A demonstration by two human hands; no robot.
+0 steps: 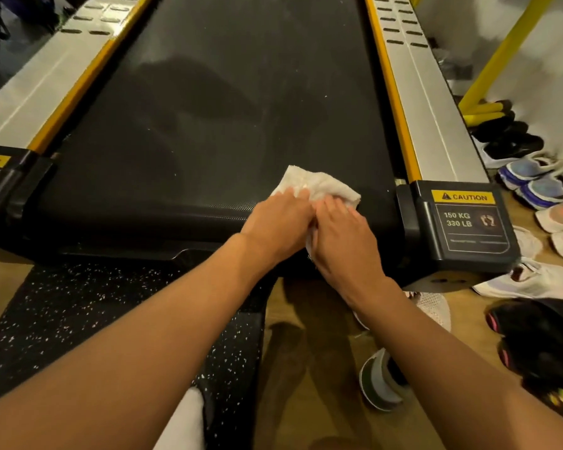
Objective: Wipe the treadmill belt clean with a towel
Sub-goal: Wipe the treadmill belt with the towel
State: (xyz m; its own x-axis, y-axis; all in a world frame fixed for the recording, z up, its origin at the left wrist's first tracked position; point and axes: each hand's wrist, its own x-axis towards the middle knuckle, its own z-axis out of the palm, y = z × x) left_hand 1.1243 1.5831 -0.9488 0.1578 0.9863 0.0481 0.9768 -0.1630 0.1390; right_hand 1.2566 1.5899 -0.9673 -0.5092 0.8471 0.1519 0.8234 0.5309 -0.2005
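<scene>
The black treadmill belt runs away from me between two silver side rails with yellow edges. A white folded towel lies on the belt's near end, right of the middle. My left hand and my right hand lie side by side on the towel's near part, fingers flat and pressing it onto the belt. The towel's near edge is hidden under both hands. Dull smears and small white specks show on the belt further up.
The right rail's end cap carries a yellow CAUTION label. Several shoes crowd the wooden floor to the right. A speckled black mat lies under the treadmill's near left. A second white cloth shows at the bottom edge.
</scene>
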